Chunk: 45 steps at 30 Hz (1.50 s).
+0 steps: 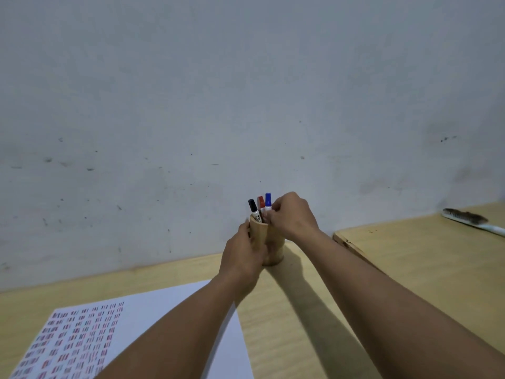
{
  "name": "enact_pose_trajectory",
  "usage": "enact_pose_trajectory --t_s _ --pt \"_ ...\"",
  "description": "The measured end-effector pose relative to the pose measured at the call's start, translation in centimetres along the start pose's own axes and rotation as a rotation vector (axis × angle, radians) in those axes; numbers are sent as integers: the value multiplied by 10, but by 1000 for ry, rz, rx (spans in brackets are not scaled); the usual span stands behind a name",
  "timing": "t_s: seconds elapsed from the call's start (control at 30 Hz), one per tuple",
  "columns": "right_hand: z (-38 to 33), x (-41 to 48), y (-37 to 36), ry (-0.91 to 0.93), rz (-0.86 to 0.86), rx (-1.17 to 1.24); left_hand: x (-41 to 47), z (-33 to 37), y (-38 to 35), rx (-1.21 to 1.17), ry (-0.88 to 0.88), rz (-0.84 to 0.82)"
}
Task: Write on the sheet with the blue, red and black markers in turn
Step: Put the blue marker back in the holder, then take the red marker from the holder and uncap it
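A wooden pen holder [274,255] stands on the table against the wall. Three markers stick out of it: black [253,209], red [261,203] and blue [268,199], caps up. My left hand [241,255] is wrapped around the holder's left side. Fingers of my right hand [292,214] pinch the blue marker just below its cap, while the marker still sits in the holder. The white sheet [169,302] lies at the lower left, its left part covered with rows of short blue, red and black strokes.
The wooden table [287,324] runs along a grey wall [246,91]. A second, slightly raised wooden board [410,255] sits at the right. A brush with dark bristles and a pale handle [472,220] lies on it at the far right.
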State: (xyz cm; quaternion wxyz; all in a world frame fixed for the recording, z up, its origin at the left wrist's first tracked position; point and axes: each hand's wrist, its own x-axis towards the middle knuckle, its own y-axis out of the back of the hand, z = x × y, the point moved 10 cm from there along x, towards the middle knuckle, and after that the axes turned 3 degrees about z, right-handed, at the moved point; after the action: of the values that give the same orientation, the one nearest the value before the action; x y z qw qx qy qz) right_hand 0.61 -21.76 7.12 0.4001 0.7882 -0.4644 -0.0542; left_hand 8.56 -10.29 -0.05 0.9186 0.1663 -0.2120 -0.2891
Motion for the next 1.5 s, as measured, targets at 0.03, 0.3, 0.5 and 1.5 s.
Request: enact_pose_trajectory --t_s 0.03,0.3,0.5,1.5 --pt "0 0 -1 -10 -3 -2 0 -2 0 -4 8 0" --pt "-5 16 0 29 -42 -109 2 -6 -2 -6 -14 -1" --pt "0 33 -10 43 -123 -112 7 -7 -3 -16 -39 -27" --pt "-99 -87 55 244 -61 303 -69 84 153 -104 -67 295"
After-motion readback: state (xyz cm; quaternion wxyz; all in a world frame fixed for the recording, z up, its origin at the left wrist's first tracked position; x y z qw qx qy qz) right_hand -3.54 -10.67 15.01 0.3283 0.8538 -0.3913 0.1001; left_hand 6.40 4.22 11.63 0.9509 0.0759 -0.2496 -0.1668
